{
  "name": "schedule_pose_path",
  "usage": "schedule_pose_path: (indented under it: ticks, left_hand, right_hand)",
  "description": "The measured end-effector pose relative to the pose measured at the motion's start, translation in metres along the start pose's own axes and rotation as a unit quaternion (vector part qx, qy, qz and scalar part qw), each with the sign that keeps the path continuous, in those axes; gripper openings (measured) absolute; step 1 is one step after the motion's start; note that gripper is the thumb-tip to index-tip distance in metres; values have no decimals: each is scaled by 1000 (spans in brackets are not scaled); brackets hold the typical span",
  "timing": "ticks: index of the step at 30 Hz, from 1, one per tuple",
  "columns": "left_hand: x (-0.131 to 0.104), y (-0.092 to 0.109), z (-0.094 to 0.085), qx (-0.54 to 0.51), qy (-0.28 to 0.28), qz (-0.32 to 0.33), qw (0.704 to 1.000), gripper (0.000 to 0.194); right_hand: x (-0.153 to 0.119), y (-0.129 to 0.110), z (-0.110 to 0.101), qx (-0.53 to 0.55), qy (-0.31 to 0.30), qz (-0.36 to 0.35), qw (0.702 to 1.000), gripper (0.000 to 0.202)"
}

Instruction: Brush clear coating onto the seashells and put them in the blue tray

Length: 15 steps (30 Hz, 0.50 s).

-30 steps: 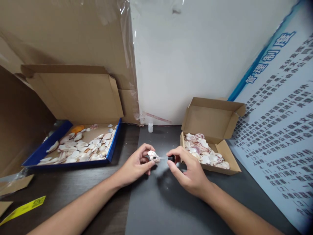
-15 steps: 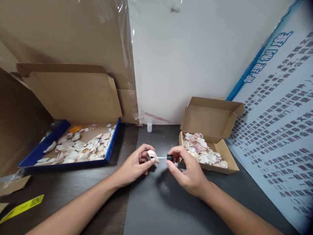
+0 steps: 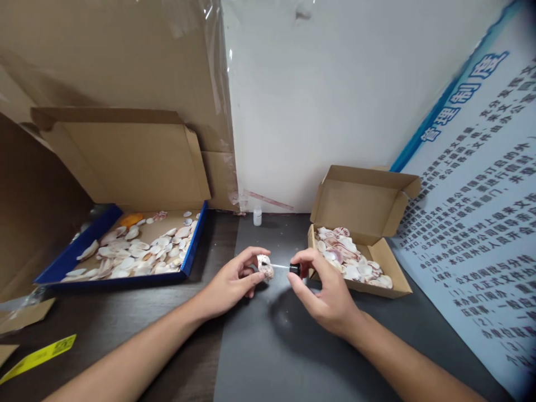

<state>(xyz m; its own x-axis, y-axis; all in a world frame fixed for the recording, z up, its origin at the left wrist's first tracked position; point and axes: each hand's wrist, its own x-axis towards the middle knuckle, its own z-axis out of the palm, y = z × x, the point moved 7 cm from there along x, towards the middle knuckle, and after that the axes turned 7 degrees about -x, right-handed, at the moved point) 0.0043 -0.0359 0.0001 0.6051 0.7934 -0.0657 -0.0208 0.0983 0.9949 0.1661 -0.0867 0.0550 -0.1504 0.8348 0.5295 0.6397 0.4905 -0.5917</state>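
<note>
A small white and brownish shell [image 3: 265,268] is pinched between the thumb and fingers of my left hand [image 3: 234,282], above the dark grey mat. A dark opening shows on the shell's upper side. My right hand [image 3: 324,287] grips a black cap [image 3: 295,269] between thumb and fingers. From the cap a thin clear stem [image 3: 281,266] points left to the shell; whether its tip touches the shell cannot be made out. Behind my hands a small white bottle [image 3: 257,217] stands upright near the wall.
An open blue-edged box [image 3: 184,268] of shells lies at the left, a smaller cardboard box [image 3: 397,279] of shells at the right. A yellow strip [image 3: 39,357] lies at the front left. A printed poster [image 3: 481,223] covers the right side.
The shell has turned in my left hand, so its dark opening faces differently. My right hand with the black cap has shifted slightly right, a little farther from the shell.
</note>
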Motion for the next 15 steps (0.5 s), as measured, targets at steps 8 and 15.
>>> schedule_pose_path:
  ticks: [8, 15]
  left_hand:
    - [0, -2, 0, 2, -8, -3, 1000, 44]
    - [0, 2, 2, 0, -5, -7, 1000, 42]
  right_hand:
    - [0, -1, 1, 2, -9, -6, 1000, 13]
    - [0, -3, 1, 5, -9, -11, 1000, 13]
